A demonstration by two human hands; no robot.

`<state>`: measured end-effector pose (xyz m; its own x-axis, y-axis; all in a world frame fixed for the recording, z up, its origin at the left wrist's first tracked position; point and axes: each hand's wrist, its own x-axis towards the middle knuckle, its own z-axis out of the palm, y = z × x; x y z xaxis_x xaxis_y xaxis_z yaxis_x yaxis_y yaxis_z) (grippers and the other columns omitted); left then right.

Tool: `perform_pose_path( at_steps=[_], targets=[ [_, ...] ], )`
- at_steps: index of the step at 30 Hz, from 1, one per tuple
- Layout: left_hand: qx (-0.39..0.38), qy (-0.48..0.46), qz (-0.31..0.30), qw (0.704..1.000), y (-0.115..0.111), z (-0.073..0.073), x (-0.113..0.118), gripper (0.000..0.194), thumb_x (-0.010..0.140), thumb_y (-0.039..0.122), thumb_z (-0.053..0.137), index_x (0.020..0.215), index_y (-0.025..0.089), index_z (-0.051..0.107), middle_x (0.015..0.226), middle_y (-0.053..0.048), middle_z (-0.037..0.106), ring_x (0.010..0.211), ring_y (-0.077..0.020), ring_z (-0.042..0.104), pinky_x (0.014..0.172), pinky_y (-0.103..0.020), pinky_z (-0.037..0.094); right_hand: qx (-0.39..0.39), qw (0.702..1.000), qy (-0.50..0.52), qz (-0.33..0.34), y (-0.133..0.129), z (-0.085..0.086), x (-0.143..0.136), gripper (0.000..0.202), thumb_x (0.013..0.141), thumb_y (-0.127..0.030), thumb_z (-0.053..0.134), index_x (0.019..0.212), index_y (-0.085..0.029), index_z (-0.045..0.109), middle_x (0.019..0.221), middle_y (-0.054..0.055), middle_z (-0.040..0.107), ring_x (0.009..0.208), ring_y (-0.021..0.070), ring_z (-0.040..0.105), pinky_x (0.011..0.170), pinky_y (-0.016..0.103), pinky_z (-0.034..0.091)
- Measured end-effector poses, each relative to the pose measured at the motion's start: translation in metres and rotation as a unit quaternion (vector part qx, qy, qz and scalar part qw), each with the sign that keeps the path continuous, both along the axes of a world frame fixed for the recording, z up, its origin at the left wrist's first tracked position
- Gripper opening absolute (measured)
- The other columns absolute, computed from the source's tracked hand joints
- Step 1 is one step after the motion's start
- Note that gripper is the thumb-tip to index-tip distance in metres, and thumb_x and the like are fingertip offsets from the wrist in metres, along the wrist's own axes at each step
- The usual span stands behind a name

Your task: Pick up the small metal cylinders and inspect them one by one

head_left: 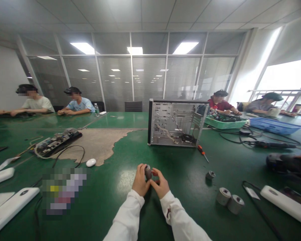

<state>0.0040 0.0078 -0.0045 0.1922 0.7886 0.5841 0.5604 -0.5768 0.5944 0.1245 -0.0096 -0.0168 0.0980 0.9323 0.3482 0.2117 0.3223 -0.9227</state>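
A small grey metal cylinder [147,172] stands between my two hands over the green table [102,190]. My left hand [141,180] is wrapped round its left side. On the right side, my right hand [160,182] curls with its fingertips at the cylinder and its thumb close to the left thumb. Two similar cylinders, one [223,196] beside the other [235,204], stand at the right, and a smaller one [210,175] is behind them. A red and black screwdriver [203,153] lies farther back.
An open computer case [175,124] stands ahead. Green [225,124] and blue baskets [276,125], with cables, are at the back right. A circuit assembly [57,142], a white mouse [91,162] and white power banks [15,209] lie left. Several people sit across the table.
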Motion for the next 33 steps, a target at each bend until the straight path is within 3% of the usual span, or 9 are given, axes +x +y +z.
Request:
perform_pose_path(
  at_steps=[7, 14, 21, 24, 28, 33],
  targets=[
    [-0.006, -0.01, -0.037, 0.999, 0.003, -0.005, -0.001, 0.061, 0.049, -0.001, 0.042, 0.107, 0.016, 0.038, 0.111, -0.01, 0.037, 0.109, -0.0229, 0.034, 0.094, -0.042, 0.028, -0.02, 0.999, 0.025, 0.009, -0.002, 0.001, -0.003, 0.043, 0.057, -0.017, 0.054, 0.1, -0.018, 0.052, 0.093, 0.007, 0.06, 0.08, 0.0182, 0.057, 0.062, 0.029, 0.048],
    [-0.032, -0.07, -0.061, 0.995, 0.003, -0.008, 0.001, 0.055, 0.052, 0.0, 0.047, 0.104, 0.017, 0.038, 0.105, -0.009, 0.04, 0.102, -0.0214, 0.039, 0.09, -0.041, 0.032, -0.037, 0.999, 0.031, 0.007, -0.001, 0.001, -0.002, 0.041, 0.056, -0.016, 0.054, 0.097, -0.018, 0.053, 0.09, 0.006, 0.061, 0.076, 0.018, 0.057, 0.061, 0.029, 0.047],
    [-0.12, -0.166, -0.032, 0.978, 0.009, -0.021, 0.002, 0.049, 0.058, 0.006, 0.052, 0.103, 0.017, 0.037, 0.099, -0.007, 0.043, 0.092, -0.0184, 0.048, 0.079, -0.037, 0.041, 0.038, 0.998, -0.047, -0.021, -0.005, 0.007, 0.0, 0.041, 0.057, -0.014, 0.05, 0.098, -0.02, 0.055, 0.098, 0.006, 0.057, 0.083, 0.0192, 0.054, 0.055, 0.026, 0.047],
    [-0.137, -0.176, -0.035, 0.974, 0.011, -0.022, 0.002, 0.046, 0.059, 0.007, 0.053, 0.101, 0.017, 0.039, 0.1, -0.007, 0.045, 0.093, -0.0186, 0.048, 0.079, -0.036, 0.042, 0.089, 0.991, -0.097, -0.018, -0.009, 0.011, 0.0, 0.045, 0.058, -0.012, 0.049, 0.101, -0.021, 0.054, 0.106, 0.007, 0.053, 0.095, 0.0214, 0.049, 0.067, 0.03, 0.047],
    [-0.14, -0.181, -0.044, 0.972, 0.011, -0.021, 0.002, 0.043, 0.06, 0.006, 0.051, 0.1, 0.017, 0.041, 0.1, -0.007, 0.047, 0.093, -0.0178, 0.049, 0.078, -0.036, 0.042, 0.144, 0.973, -0.179, -0.02, -0.013, 0.014, -0.001, 0.05, 0.059, -0.01, 0.049, 0.107, -0.022, 0.051, 0.112, 0.007, 0.05, 0.103, 0.022, 0.043, 0.088, 0.039, 0.035],
    [-0.135, -0.182, -0.047, 0.973, 0.009, -0.019, 0.002, 0.042, 0.059, 0.006, 0.052, 0.098, 0.018, 0.043, 0.099, -0.006, 0.047, 0.094, -0.0177, 0.048, 0.079, -0.036, 0.042, 0.167, 0.958, -0.232, -0.012, -0.014, 0.015, -0.002, 0.052, 0.059, -0.01, 0.049, 0.11, -0.021, 0.048, 0.116, 0.008, 0.045, 0.106, 0.0228, 0.04, 0.09, 0.04, 0.032]
  ],
)
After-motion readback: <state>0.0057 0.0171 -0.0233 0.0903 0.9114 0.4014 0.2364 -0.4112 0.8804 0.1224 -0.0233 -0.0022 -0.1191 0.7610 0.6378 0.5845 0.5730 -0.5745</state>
